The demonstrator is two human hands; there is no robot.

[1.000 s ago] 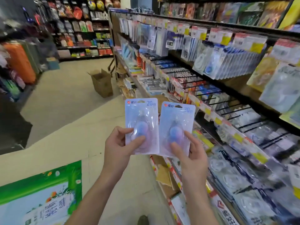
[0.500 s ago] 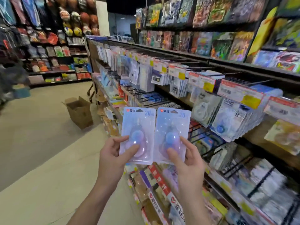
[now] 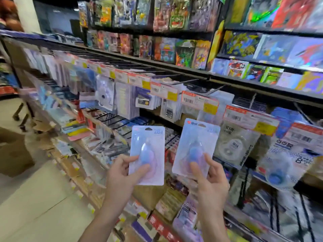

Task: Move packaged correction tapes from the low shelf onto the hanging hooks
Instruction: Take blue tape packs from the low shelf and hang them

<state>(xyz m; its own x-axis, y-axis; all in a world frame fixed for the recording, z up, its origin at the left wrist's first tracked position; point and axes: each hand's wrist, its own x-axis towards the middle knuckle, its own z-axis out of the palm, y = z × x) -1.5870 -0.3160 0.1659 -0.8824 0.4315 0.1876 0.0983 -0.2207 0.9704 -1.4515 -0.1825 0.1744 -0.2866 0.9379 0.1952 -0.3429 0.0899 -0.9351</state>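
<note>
My left hand pinches one blister pack of correction tape, pale blue with a blue and pink dispenser, held upright. My right hand pinches a second, identical pack, tilted slightly to the right. Both packs are raised in front of the rows of hanging hooks, some bare and black, others full. Further correction tape packs hang on hooks just right of the second pack. The low shelf with its red price strip lies below my hands.
Price tags in red and yellow line the hook rail. Colourful card packs fill the upper shelves. A cardboard box stands on the aisle floor at the left. The pale floor stretches left of the shelving.
My view has swung right and up toward the hooks. Both hands have lifted the packs higher and moved them apart, the right pack now nearer the hanging packs.
</note>
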